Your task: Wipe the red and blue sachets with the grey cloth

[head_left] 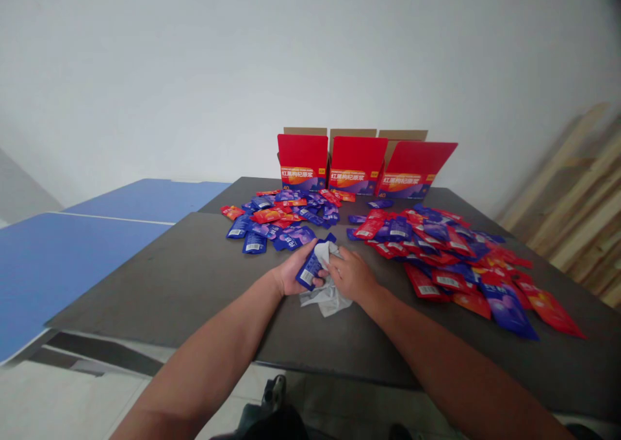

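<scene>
My left hand [294, 274] grips a blue pouch [308, 273] with a white barcode label facing up, held over the near middle of the dark table. Against the pouch's upper right side, my right hand [353, 274] pinches a crumpled whitish cloth [330, 299], whose lower end hangs down to the tabletop. Part of the pouch is covered by the cloth and fingers. Just beyond my left hand lies a loose pile of blue and red pouches [294, 238]. A larger heap of red and blue pouches [431, 241] spreads out to the right of my right hand.
Three open red boxes [358, 163] stand in a row at the table's back, flaps raised. The dark table [194, 285] has its near edge close to me. A blue table [97, 252] adjoins on the left; wooden planks [572, 200] lean on the right.
</scene>
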The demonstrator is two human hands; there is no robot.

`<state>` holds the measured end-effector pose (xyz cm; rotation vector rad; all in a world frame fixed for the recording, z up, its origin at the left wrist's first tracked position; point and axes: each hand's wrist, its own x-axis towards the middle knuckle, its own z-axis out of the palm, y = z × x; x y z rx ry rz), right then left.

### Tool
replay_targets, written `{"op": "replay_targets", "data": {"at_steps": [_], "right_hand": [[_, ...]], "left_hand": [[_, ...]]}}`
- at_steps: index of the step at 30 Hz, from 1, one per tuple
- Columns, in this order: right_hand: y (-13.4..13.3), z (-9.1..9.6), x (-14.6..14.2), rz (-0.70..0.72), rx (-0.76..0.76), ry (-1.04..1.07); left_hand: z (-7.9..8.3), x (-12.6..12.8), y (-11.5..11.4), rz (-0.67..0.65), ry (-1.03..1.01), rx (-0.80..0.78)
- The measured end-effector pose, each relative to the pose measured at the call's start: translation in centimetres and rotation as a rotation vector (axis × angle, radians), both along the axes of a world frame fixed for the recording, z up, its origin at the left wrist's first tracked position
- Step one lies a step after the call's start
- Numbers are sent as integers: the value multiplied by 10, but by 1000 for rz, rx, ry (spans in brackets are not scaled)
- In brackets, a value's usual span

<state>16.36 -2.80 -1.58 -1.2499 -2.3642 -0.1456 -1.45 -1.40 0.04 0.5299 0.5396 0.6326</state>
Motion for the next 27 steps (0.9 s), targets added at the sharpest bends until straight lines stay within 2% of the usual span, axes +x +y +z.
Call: {"op": "replay_targets", "data": {"at_steps": [8, 13, 16, 18, 20, 23, 27], "right_hand": [[8, -7, 1, -122, -25, 221], [17, -10, 4, -192, -58, 299], [19, -9, 6, -214, -60, 368], [15, -8, 6, -132, -25, 395], [8, -6, 4, 21, 16, 347], [-3, -5, -2, 214, 62, 130], [-12, -2, -8, 314, 117, -88]], "left_hand": [[1, 1, -1, -50, 21, -13], [3, -2, 1, -93, -76, -43], [6, -5, 3, -43, -151, -74], [6, -6, 5, 13, -196, -97], [4, -6, 7, 78, -202, -114], [0, -3, 8, 175, -124, -104], [-4, 4, 5, 184, -25, -100]]}}
